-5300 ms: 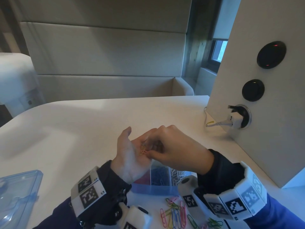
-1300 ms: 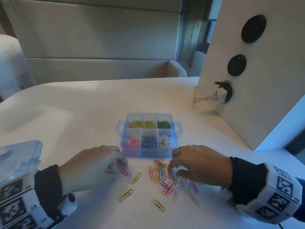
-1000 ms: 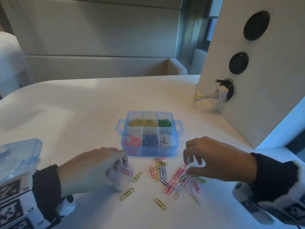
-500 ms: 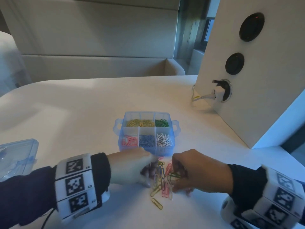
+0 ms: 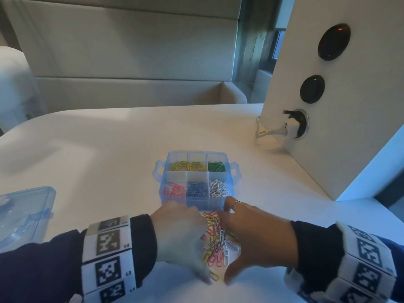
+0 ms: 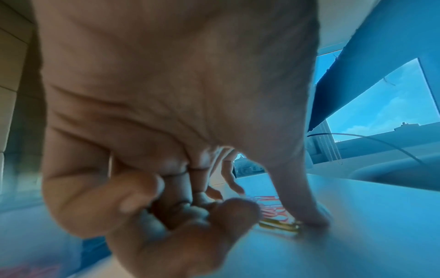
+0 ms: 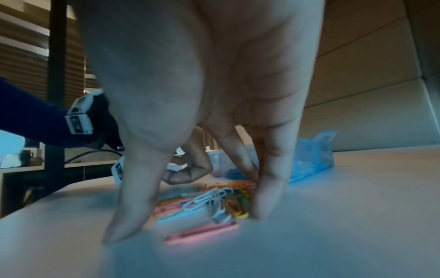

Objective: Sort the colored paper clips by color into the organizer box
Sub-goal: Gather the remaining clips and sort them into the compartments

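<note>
The blue organizer box (image 5: 162, 194) stands mid-table and holds yellow, green, pink, blue and white clips in separate compartments. Just in front of it lies a mixed pile of loose clips (image 5: 216, 243), with one hand on each side. My left hand (image 5: 181, 235) sits on the pile's left with its fingers curled under. Its thumb (image 6: 309, 212) presses the table beside a yellow clip (image 6: 278, 226), and I see nothing held in it. My right hand (image 5: 258, 237) stands on straight fingertips (image 7: 266, 197) around the pile (image 7: 214, 199). A pink clip (image 7: 202, 232) lies nearest the right wrist camera.
A clear blue lid (image 5: 24, 215) lies at the table's left edge. A white panel (image 5: 349, 138) with a plug and cable (image 5: 288, 127) rises along the right. A padded bench runs behind the table.
Both hands have swept inward from either side. The scattered clips are now gathered into one tight pile between them, in front of the box.
</note>
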A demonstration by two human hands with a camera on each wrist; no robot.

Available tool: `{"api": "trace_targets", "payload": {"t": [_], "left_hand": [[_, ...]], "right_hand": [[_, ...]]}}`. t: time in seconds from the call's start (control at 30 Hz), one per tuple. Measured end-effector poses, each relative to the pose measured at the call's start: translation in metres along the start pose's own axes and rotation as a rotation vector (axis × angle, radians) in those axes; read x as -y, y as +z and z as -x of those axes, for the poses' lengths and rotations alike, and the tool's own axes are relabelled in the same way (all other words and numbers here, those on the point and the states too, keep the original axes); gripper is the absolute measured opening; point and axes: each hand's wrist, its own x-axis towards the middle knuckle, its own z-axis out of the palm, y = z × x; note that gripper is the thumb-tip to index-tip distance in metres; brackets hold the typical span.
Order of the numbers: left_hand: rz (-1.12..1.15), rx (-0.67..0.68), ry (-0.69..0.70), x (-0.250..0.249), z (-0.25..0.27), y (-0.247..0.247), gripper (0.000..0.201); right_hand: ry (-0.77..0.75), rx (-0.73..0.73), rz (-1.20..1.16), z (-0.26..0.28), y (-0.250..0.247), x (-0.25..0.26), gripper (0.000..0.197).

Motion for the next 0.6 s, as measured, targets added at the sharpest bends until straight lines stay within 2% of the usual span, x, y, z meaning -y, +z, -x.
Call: {"api": "trace_targets", "payload": {"t": [0.07,0.17,0.2,0.3,0.37,0.47,0.6], "left_hand": [[-0.079,0.022,-0.006,-0.007,0.000,-0.004,0.026],[-0.044,0.055,0.003,-0.013,0.002,-0.012,0.020],[-0.009,0.032,0.019,-0.013,0.004,-0.013,0.018],[0.150,0.006,0.036,-0.010,0.006,-0.014,0.035],[0.306,-0.007,0.057,-0.004,0.007,-0.013,0.032],[0.510,-0.026,0.047,0.004,0.011,-0.020,0.023],[0.621,-0.038,0.018,0.013,0.021,-0.027,0.019]], "right_hand": [[-0.004,-0.011,-0.036,-0.004,0.001,0.003,0.084],[-0.038,-0.039,-0.131,-0.008,-0.001,0.008,0.062],[-0.048,-0.052,-0.151,-0.010,-0.001,0.008,0.055],[-0.039,-0.086,-0.185,-0.016,-0.001,0.004,0.037],[-0.020,-0.111,-0.189,-0.020,0.000,0.000,0.026],[-0.011,-0.120,-0.135,-0.019,-0.001,-0.002,0.016],[0.002,-0.133,-0.108,-0.019,-0.002,-0.002,0.014]]}}
